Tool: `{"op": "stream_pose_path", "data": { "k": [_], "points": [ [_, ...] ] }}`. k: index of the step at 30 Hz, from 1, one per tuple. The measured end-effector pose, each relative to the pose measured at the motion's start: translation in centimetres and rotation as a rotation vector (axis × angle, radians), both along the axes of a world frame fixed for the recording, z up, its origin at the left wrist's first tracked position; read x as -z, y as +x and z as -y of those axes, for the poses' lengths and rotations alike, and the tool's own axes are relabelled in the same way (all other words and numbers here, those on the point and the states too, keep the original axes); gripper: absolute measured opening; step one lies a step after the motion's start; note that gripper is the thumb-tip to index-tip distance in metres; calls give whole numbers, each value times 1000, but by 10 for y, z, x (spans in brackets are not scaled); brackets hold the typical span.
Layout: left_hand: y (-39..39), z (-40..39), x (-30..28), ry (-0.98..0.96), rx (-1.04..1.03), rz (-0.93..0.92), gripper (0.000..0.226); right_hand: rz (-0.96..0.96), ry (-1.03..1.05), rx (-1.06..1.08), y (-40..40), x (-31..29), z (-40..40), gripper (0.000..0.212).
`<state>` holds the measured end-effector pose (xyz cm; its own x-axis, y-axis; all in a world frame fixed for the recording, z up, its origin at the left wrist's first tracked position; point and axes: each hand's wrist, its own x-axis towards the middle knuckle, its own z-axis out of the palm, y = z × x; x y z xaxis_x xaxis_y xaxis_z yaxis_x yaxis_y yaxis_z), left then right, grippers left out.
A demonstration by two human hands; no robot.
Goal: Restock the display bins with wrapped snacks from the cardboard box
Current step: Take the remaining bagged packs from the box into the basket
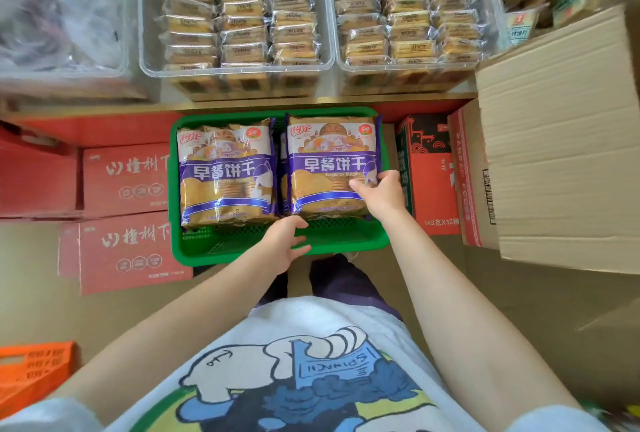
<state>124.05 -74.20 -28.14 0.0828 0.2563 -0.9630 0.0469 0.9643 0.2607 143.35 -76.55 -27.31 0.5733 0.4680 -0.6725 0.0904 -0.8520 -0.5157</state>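
Head view: a green basket point(346, 244) sits on the floor below the shelf, with two large biscuit bags lying face up inside it, side by side and touching. The left bag point(225, 172) lies free. The right bag point(329, 165) is held at its lower right corner by the right hand point(379, 192), fingers curled over the wrapper's edge. A sliver of another bag shows between the two, though how many lie beneath cannot be told. The left hand point(285, 244) rests on the basket's near rim, fingers spread and relaxed, just below the left bag's lower right corner, holding nothing.

Above, on the shelf, two clear bins point(239, 69) stand side by side, each packed with three rows of small wrapped snacks point(239, 23). A third clear bin at far left holds a blurred plastic bag point(59, 9).

One open cardboard box point(554, 140) stands at right, its flap facing the camera. Two red cartons point(128, 251) are stacked at the basket's left, and one red-and-green carton point(429, 172) stands between basket and cardboard box. An orange crate point(31, 372) shows at lower left.
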Motion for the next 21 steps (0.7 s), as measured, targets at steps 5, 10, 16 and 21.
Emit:
{"op": "stream_pose_path", "data": {
  "k": [5,10,16,21],
  "points": [
    [1,6,10,-1,-221,57,43,-38,6,-33,-4,4,-5,84],
    [4,3,10,-38,-493,187,30,-67,76,-71,-7,7,-10,73],
    [2,5,10,-31,-454,178,46,-98,106,-158,5,9,-6,82],
    [1,11,8,-14,-298,182,36,-70,116,-163,9,7,-6,70]
  ]
}}
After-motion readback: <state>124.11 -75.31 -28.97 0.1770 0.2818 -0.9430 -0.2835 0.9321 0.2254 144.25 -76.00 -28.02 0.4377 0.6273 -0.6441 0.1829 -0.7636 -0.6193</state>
